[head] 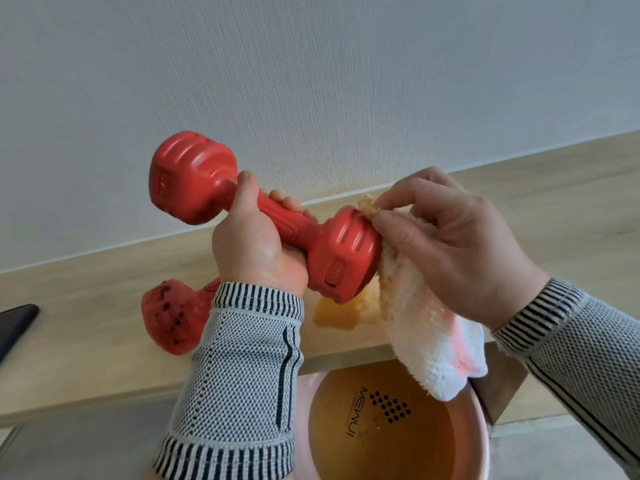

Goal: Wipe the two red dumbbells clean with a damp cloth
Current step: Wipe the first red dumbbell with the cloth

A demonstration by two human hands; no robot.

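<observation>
Red plastic, ribbed at both heads: one dumbbell (263, 216) is held up in the air above a pale wooden shelf (86, 341), tilted so its far head sits upper left and its near head lower right. The left hand (258, 244) wraps the handle from below, thumb curled over the top and fingertips showing on the far side, a firm full grip. The right hand (450, 244) pinches a fluffy white cloth (426, 327) between thumb and fingers and presses it against the outer face and top edge of the near head; the cloth is stained tan where it meets the dumbbell, has a pink stripe lower down, and hangs loose below the hand. So the held dumbbell lies between the two hands, handle in the left, lower right head touching the cloth in the right.

The second dumbbell (173, 317) lies on the shelf under the left wrist, mostly hidden by the striped knit sleeve (239, 375); its visible head carries dark smears and spots. An amber puddle (339, 315) sits on the shelf just below the raised near head. Under the shelf edge stands a pink basin (478, 445) of brownish water with printed lettering on its bottom, the cloth's lower corner hanging over its rim. A dark flat object (15, 323) rests at the shelf's left edge.
</observation>
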